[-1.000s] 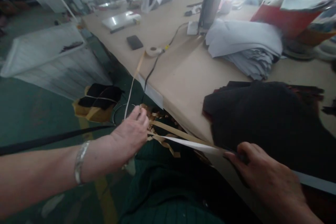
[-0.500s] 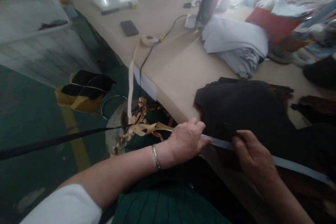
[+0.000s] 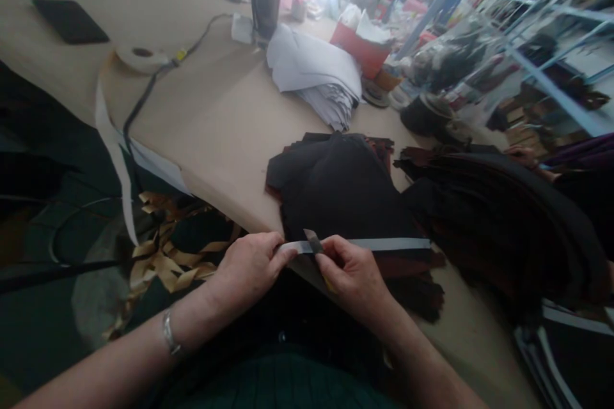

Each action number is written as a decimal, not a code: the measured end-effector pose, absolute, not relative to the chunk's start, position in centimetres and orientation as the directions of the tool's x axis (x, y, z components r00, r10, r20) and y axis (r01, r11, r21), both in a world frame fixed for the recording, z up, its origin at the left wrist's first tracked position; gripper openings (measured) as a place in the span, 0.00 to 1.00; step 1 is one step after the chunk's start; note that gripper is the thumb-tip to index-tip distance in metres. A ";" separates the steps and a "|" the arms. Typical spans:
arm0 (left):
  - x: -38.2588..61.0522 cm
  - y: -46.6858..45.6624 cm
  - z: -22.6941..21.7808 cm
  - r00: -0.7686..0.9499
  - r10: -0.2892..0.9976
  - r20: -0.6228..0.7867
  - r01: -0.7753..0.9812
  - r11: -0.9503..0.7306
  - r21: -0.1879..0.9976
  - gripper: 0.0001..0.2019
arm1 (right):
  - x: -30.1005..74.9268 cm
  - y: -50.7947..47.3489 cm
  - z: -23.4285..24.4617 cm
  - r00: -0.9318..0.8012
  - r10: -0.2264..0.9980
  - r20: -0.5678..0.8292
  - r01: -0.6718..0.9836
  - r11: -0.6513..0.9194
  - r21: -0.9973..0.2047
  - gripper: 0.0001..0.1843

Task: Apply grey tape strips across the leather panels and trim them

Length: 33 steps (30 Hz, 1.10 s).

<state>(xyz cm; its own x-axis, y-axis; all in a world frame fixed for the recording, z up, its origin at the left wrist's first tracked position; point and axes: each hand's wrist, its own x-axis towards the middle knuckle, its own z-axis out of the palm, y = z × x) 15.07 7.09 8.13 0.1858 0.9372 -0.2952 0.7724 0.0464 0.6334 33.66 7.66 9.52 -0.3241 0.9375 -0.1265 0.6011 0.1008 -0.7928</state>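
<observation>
My left hand [image 3: 252, 263] pinches the left end of a pale grey tape strip [image 3: 384, 244] that runs along the near edge of a stack of dark cut pieces [image 3: 345, 192]. My right hand [image 3: 352, 271] is closed on a small blade [image 3: 314, 241] whose tip meets the strip beside the left fingers. Both hands sit at the table's front edge [image 3: 225, 201], close together. A silver bracelet [image 3: 171, 334] is on my left wrist.
A tape roll [image 3: 142, 57] with a hanging tail and a black cable [image 3: 144, 92] lie at the left. Folded grey sheets [image 3: 316, 77], a dark phone [image 3: 70, 20], a red box [image 3: 361, 51] and more dark pieces [image 3: 503, 217] crowd the table. Tan backing strips [image 3: 165, 262] pile below.
My left hand came in from the tan strips under the table edge to the tape strip. My right hand slid left along the strip to meet it. The view swung right.
</observation>
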 end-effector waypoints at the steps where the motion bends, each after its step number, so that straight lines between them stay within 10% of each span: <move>1: 15.1 7.2 8.2 0.183 0.936 -0.300 0.760 0.058 0.647 0.15 | 33.4 7.5 9.1 -0.336 0.934 -0.122 0.619 0.121 -0.776 0.07; 19: 15.1 7.6 6.8 0.179 0.954 -0.240 0.698 0.049 0.714 0.15 | 32.6 7.5 6.9 -0.402 0.906 -0.134 0.838 0.305 -0.453 0.07; 26: 15.6 7.7 7.2 0.195 0.952 -0.237 0.718 0.026 0.695 0.12 | 33.2 7.2 5.5 -0.566 0.815 0.125 0.773 0.578 -0.261 0.15; 33: 17.3 7.0 9.2 0.371 0.908 -0.195 0.713 -0.144 0.687 0.10 | 33.7 7.3 6.2 -0.605 0.791 0.087 0.747 0.602 -0.280 0.17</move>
